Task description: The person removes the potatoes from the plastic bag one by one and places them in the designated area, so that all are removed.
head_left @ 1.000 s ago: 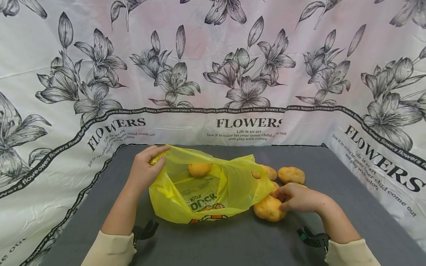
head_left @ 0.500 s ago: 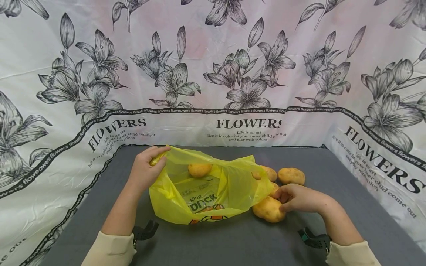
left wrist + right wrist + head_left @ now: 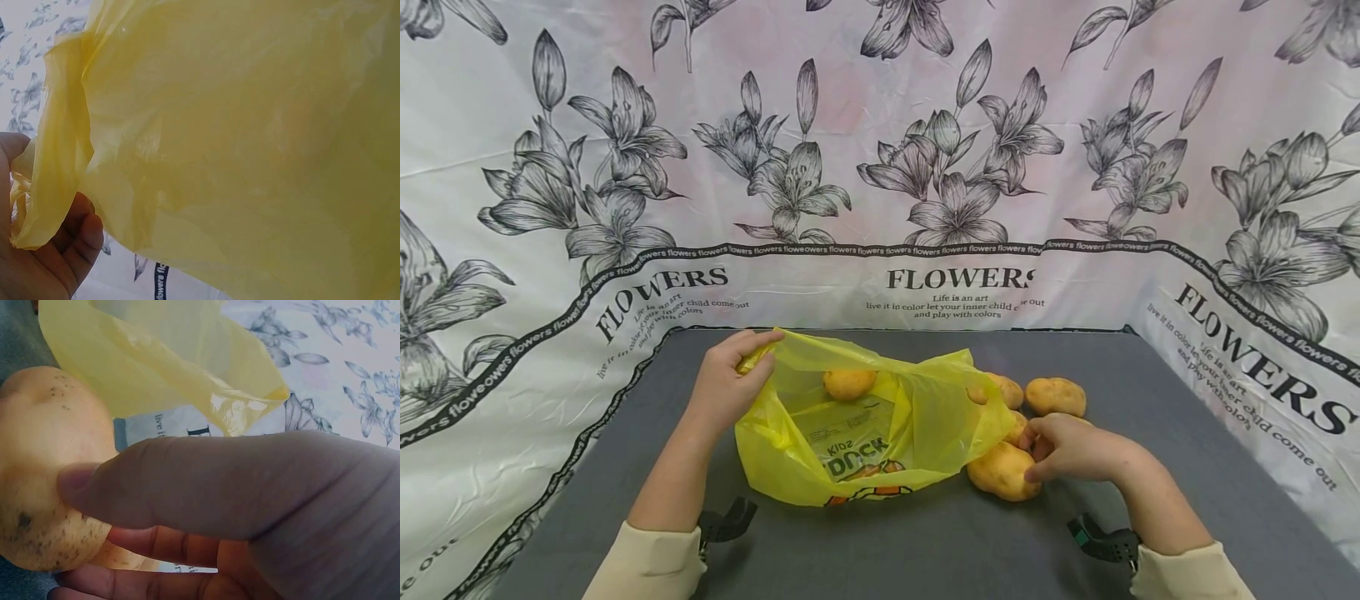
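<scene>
My left hand [image 3: 728, 379] grips the rim of a yellow plastic bag [image 3: 936, 408] and keeps its mouth raised. In the left wrist view the bag [image 3: 250, 156] fills most of the picture, its gathered edge between thumb and fingers. One potato [image 3: 848, 383] lies inside, against the far wall. On the table to the right of the bag, my right hand [image 3: 1078, 448] holds a large potato [image 3: 1002, 472]. The right wrist view has the thumb on the front of this potato [image 3: 50, 481], with curled fingers partly hidden behind it.
Behind the right hand lie more potatoes, one of them free-standing [image 3: 1056, 397], another partly covered by the bag's edge [image 3: 1006, 390]. All rest on a dark grey table [image 3: 895, 550]. A white flower-print cloth [image 3: 955, 292] hangs around the back and sides.
My right hand and the large potato have shifted very slightly left toward the bag. The left hand and the bag look the same.
</scene>
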Demonstrator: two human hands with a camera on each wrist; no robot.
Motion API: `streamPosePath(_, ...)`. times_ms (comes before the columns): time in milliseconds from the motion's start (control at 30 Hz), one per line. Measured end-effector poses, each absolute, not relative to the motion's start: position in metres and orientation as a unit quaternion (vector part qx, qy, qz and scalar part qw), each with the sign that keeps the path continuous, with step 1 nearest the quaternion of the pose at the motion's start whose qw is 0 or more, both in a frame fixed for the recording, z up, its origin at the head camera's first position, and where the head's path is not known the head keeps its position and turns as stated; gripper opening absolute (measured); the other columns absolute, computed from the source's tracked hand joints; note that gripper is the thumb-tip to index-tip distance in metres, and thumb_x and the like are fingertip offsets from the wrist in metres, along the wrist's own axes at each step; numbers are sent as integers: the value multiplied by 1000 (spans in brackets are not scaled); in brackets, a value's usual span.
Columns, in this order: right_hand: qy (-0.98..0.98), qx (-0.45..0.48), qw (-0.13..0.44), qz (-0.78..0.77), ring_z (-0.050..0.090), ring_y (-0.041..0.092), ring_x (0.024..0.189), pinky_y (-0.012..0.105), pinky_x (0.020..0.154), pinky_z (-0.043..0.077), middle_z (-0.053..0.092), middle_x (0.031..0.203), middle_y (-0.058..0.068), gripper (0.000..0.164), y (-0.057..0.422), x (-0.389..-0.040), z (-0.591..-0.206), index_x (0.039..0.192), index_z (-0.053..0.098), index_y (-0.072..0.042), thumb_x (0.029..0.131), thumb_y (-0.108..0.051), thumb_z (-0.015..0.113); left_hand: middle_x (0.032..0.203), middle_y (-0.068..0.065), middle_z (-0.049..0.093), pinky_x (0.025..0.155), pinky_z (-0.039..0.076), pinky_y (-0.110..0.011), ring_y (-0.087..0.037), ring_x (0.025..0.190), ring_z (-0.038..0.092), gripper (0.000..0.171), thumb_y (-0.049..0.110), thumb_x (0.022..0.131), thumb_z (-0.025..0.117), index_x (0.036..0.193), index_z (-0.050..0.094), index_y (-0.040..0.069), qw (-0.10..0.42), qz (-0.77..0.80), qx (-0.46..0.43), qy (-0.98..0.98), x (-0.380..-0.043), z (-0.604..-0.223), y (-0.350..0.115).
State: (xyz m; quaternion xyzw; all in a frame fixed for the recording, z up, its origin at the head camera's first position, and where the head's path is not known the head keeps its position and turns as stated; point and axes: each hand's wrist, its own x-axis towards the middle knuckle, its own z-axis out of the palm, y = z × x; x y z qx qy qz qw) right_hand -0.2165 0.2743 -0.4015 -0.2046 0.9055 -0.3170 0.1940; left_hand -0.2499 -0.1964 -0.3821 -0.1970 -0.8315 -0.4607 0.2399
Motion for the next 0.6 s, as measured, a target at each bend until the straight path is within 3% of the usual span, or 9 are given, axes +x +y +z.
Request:
streamPosePath(367,892,-184,217,-351,55,23,80,32,66,47,60,88,8,33,280,-216,-399,105,60,1,81,-6,81,98,-9,64,50,37,-27,-13,54,37,33,0,97,62,127,74,8,239,-465,-202,-828,-252,-383,-196)
streamPosePath(600,904,-182,187,-339,58,23,87,36,72,50,63,96,9,35,282,-213,-396,107,62,0,81,-10,82,89,-4,58,54,37,-27,-14,59,39,33,1,98,61,127,74,8,238,-457,-197,-834,-250,-382,-195)
